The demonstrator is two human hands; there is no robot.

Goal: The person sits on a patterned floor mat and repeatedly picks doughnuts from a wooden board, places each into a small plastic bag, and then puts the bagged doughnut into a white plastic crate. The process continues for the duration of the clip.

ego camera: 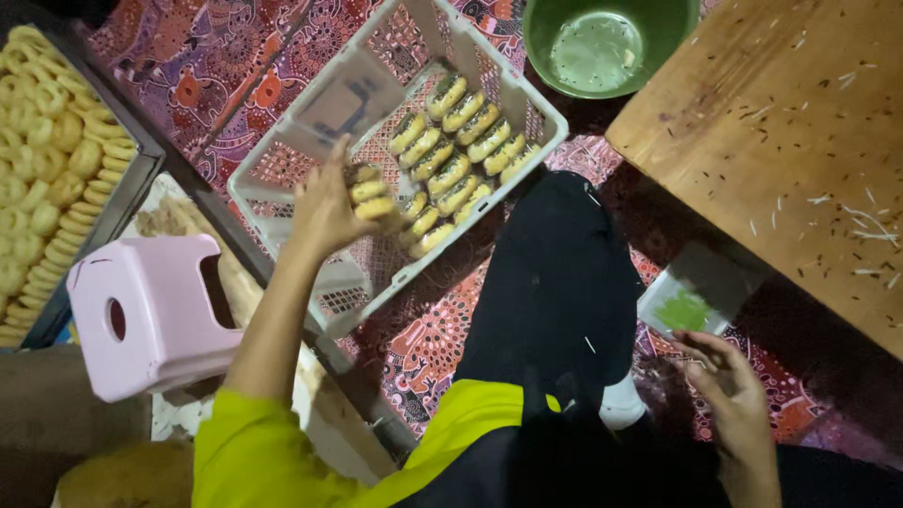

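My left hand (pixel 324 209) is raised over a white plastic crate (pixel 282 165) and grips a small stack of filled doughnuts (pixel 370 193) with dark and green topping. More such doughnuts (pixel 461 141) lie in rows in the crate's right half. My right hand (pixel 732 395) hovers low at the right, fingers loosely curled and holding nothing, just below a small clear container (pixel 694 301) with green paste in it. My black-trousered leg (pixel 555 282) stretches between the crate and that container.
A tray of plain ring doughnuts (pixel 42 141) fills the far left. A pink plastic stool (pixel 150 310) stands beside it. A green bowl (pixel 602 42) sits at the top, and a wooden board (pixel 800 141) with scattered sprinkles at the right. A patterned cloth (pixel 198 75) covers the floor.
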